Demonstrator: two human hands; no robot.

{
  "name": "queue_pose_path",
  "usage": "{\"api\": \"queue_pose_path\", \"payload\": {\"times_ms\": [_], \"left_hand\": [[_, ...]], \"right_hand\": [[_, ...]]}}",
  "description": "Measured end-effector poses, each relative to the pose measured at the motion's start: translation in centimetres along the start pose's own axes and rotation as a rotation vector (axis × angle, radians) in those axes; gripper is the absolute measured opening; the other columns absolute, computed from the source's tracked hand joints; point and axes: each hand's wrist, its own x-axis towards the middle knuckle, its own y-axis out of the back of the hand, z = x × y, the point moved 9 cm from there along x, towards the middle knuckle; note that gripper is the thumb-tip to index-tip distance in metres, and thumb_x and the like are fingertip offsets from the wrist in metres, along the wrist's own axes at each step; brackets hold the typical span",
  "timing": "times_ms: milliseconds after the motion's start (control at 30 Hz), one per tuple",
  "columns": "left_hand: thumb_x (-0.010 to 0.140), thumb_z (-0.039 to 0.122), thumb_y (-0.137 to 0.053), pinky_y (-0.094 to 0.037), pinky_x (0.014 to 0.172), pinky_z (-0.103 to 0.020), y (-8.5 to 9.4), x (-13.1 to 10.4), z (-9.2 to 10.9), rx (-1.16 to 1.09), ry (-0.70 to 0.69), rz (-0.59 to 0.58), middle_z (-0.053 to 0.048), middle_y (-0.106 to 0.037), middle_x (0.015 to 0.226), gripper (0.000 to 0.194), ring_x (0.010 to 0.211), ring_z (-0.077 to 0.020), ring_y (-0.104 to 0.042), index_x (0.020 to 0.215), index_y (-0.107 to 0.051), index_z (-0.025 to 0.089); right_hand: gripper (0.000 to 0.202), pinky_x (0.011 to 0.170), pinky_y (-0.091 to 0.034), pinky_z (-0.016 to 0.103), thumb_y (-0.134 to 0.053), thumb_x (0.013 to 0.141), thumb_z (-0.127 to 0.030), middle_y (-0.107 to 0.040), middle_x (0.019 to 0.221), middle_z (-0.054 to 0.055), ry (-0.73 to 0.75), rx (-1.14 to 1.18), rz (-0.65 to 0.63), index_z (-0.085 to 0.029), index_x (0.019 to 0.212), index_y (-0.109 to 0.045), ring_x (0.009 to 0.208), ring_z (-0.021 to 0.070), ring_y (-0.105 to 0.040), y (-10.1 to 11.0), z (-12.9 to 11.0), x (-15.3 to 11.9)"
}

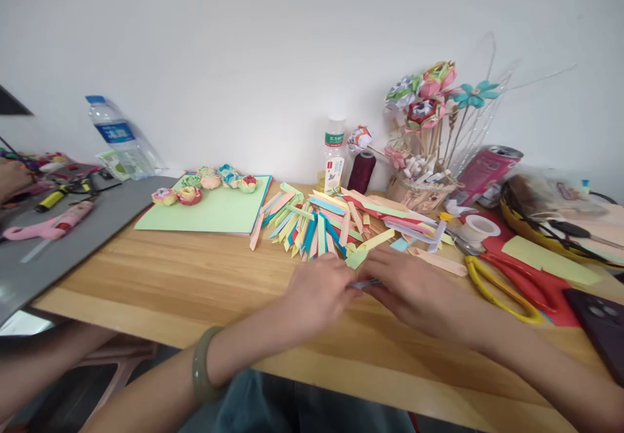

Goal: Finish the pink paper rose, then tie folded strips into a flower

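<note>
My left hand (319, 293) and my right hand (407, 287) meet above the wooden table (205, 283). Both have their fingers closed on a narrow bluish-grey paper strip (364, 284), mostly covered by the fingers. Just beyond them lies a loose heap of folded paper strips (312, 225) in many colours. A green piece of paper (357, 259) shows behind the fingertips. A bangle circles my left wrist.
Scissors (502, 290), a white tape roll (480, 226) and a dark phone (597, 329) lie at right. Behind stand a bottle (333, 157), a thread spool (361, 171) and a flower basket (419, 192). Paper rosettes (189, 195) rest on green sheets (219, 215). Another person's arm is at left.
</note>
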Motion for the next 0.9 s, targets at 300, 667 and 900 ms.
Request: {"api": "queue_pose_path", "payload": {"times_ms": [300, 667, 900], "left_hand": [[0.042, 0.037, -0.079, -0.033, 0.05, -0.021, -2.9, 3.5, -2.4, -1.624, 0.335, -0.089, 0.001, -0.056, 0.054, 0.038, 0.047, -0.0061, -0.046, 0.058, -0.057, 0.012], [0.05, 0.031, -0.078, -0.04, 0.055, -0.022, -5.8, 3.1, -1.0, -1.816, 0.294, -0.358, 0.0, -0.057, 0.054, 0.032, 0.054, -0.01, -0.055, 0.065, -0.059, 0.011], [0.059, 0.036, -0.072, -0.043, 0.056, -0.024, -6.1, 2.0, -0.9, -1.725, 0.341, -0.587, 0.0, -0.057, 0.058, 0.038, 0.054, -0.0118, -0.059, 0.081, -0.062, 0.006]], "right_hand": [[0.043, 0.051, -0.036, 0.021, -0.068, 0.063, -0.044, -0.046, 0.067, -0.003, -0.18, 0.889, 0.0, -0.016, 0.094, -0.061, 0.058, 0.0083, -0.043, 1.8, 3.9, 0.9], [0.029, 0.035, -0.024, 0.017, -0.065, 0.068, -0.04, -0.058, 0.052, 0.0, -0.347, 1.2, 0.037, -0.013, 0.066, -0.059, 0.04, 0.0048, -0.044, -0.5, 4.2, 1.6], [0.036, 0.035, -0.028, 0.016, -0.065, 0.067, -0.043, -0.048, 0.046, -0.003, -0.408, 1.263, -0.014, -0.012, 0.054, -0.052, 0.039, 0.0032, -0.038, -2.2, 4.9, 1.1]]}}
